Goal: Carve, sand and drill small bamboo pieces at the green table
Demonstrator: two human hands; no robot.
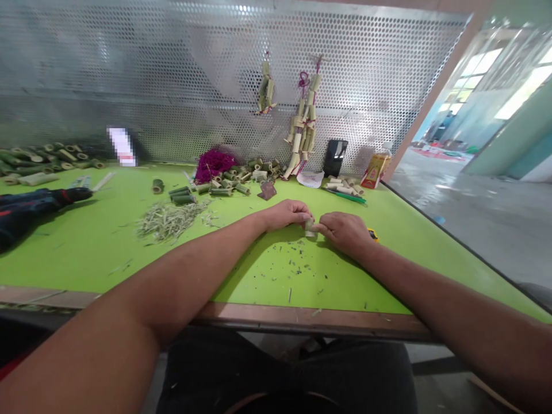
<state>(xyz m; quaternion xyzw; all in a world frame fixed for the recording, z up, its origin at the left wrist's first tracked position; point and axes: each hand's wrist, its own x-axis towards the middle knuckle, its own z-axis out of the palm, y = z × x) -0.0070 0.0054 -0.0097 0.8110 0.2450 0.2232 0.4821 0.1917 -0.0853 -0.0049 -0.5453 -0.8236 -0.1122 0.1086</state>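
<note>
Between my two hands a short, pale bamboo piece (310,233) stands at the table surface. My left hand (288,215) is closed, thumb and fingers pinching the top of the piece. From the other side my right hand (345,231) is closed too, with its thumb and finger against the piece. Whether anything else sits in the fingers is too small to tell. Dark and pale shavings (297,261) are scattered on the green table (250,276) just below. A yellow object (373,234), partly hidden, lies beside my right wrist.
Left lie a power drill (38,207), bamboo tubes (38,160) and a heap of bamboo slivers (168,221). Purple string (214,165), cut bamboo pieces (254,172), a phone (335,157) and a bottle (376,167) line the back. Strung bamboo (304,123) hangs on perforated metal (194,69).
</note>
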